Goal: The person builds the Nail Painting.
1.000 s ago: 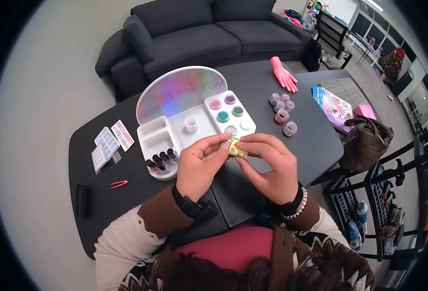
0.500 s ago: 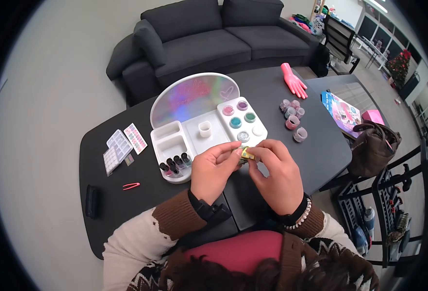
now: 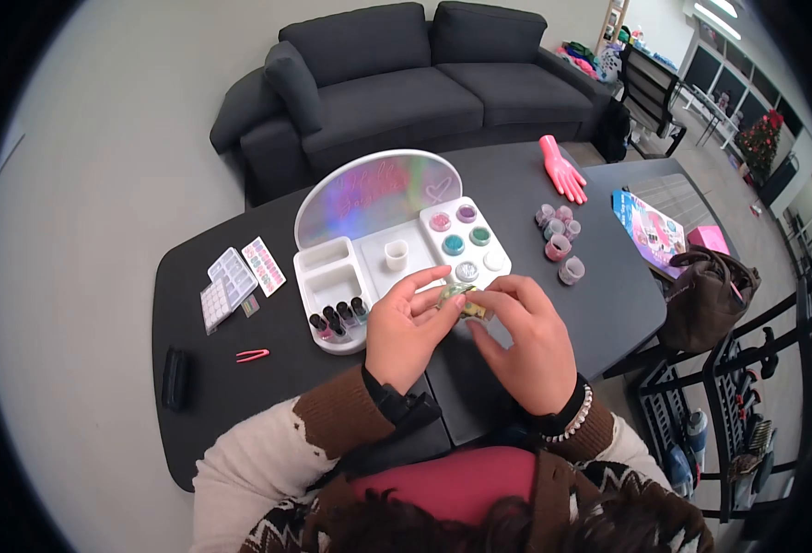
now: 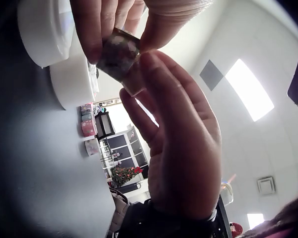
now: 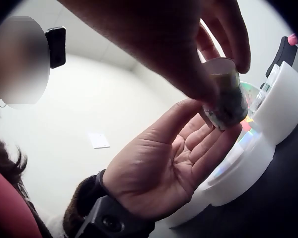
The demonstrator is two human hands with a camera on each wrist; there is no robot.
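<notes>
Both hands hold a small round cup [image 3: 468, 302] with a green and yellow patterned wrap, in front of the white tray. In the right wrist view the cup [image 5: 229, 106] shows a pale end at the top. My left hand [image 3: 406, 332] grips it between thumb and fingers from the left. My right hand [image 3: 527, 348] pinches it from the right, thumb and fingertips at its edge. The left wrist view shows the wrap [image 4: 118, 57] dark, with light patches; fingers cover part of the cup.
The white tray [image 3: 380, 276] with a shiny backboard holds a white cup [image 3: 396, 255], nail polish bottles [image 3: 335, 319] and glitter pots [image 3: 454, 244]. Right stand several small cups [image 3: 558, 247], a pink model hand [image 3: 563, 171] and a box [image 3: 647, 229]. Left lie pink tweezers [image 3: 253, 355] and a black case [image 3: 175, 379].
The cup has turned between the fingers, showing more green and less yellow. Both hands stay on it. The head view has shifted, so the table sits lower and further right.
</notes>
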